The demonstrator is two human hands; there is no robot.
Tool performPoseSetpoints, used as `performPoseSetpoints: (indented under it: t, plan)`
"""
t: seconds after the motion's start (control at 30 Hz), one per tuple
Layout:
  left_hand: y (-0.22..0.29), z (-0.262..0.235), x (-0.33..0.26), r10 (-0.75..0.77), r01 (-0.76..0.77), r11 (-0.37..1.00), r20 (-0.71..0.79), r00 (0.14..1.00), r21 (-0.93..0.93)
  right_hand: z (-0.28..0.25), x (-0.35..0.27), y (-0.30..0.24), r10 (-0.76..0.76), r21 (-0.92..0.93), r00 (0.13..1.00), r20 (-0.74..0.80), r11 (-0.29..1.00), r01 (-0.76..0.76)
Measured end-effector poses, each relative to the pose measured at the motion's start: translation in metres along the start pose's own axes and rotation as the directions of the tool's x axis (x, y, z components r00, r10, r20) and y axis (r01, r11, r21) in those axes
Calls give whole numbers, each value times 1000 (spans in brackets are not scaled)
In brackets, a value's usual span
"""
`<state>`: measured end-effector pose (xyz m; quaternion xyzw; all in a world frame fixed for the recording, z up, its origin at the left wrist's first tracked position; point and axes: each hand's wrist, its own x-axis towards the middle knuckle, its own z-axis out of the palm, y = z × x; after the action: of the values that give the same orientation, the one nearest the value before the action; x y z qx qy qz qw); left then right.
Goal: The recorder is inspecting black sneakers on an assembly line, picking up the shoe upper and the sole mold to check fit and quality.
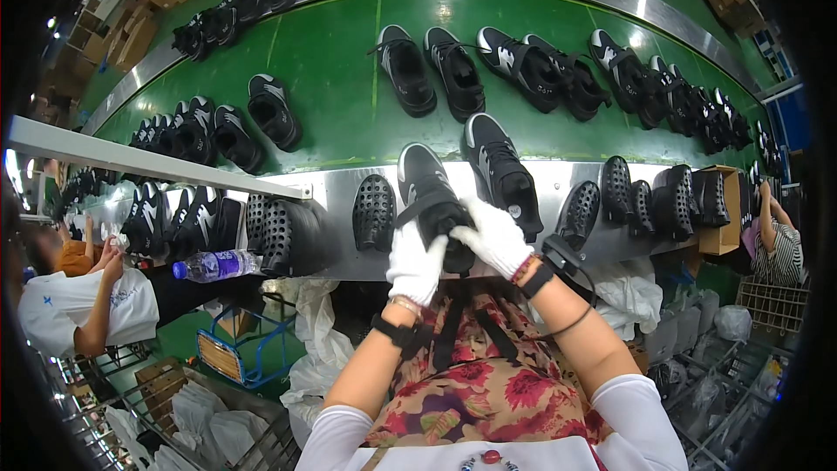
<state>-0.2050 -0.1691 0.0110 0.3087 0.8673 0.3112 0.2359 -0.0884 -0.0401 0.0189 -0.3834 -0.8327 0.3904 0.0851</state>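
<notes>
A black sneaker [424, 176] with a white toe edge and a strap stands on the metal ledge in front of me, its heel toward me. My left hand [415, 263], in a white glove, grips the left side of its heel. From the right, my gloved right hand [495, 237] holds the heel collar, thumb at the shoe's opening. The fingers' far sides are hidden by the shoe. Just right of it lies a matching sneaker [503, 166], close to my right hand. Black perforated shoe inserts [374, 214] rest on the ledge left of the held shoe.
Beyond the metal ledge [336, 209] runs a green belt [331, 61] with several sneaker pairs. More perforated inserts [616, 187] and a cardboard box [722, 227] are at right. A water bottle [216, 266] lies at left, near a white post [157, 161]. People work on both sides.
</notes>
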Motion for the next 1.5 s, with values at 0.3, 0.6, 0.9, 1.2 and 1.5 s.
performPoseSetpoints:
  t: [0.3, 0.6, 0.9, 1.2, 1.5]
  plan:
    - [6, 8, 31, -151, 145, 979, 32, 988, 143, 1, 22, -5, 77, -42, 985, 157, 997, -71]
    - [-5, 20, 29, 452, -430, 892, -299, 840, 140, 18, 23, 4, -85, 266, 989, -121, 957, 115]
    - [-16, -5, -20, 509, -478, 858, -438, 741, 190, -1, 28, -11, -208, 61, 977, -42, 976, 210]
    - [-39, 16, 6, 227, -194, 891, -33, 973, 411, -1, 31, -17, -310, -39, 950, -35, 950, 309]
    - [-44, -1, -29, 170, -171, 961, 25, 985, 218, -77, -23, -29, -361, -193, 911, -200, 926, 325]
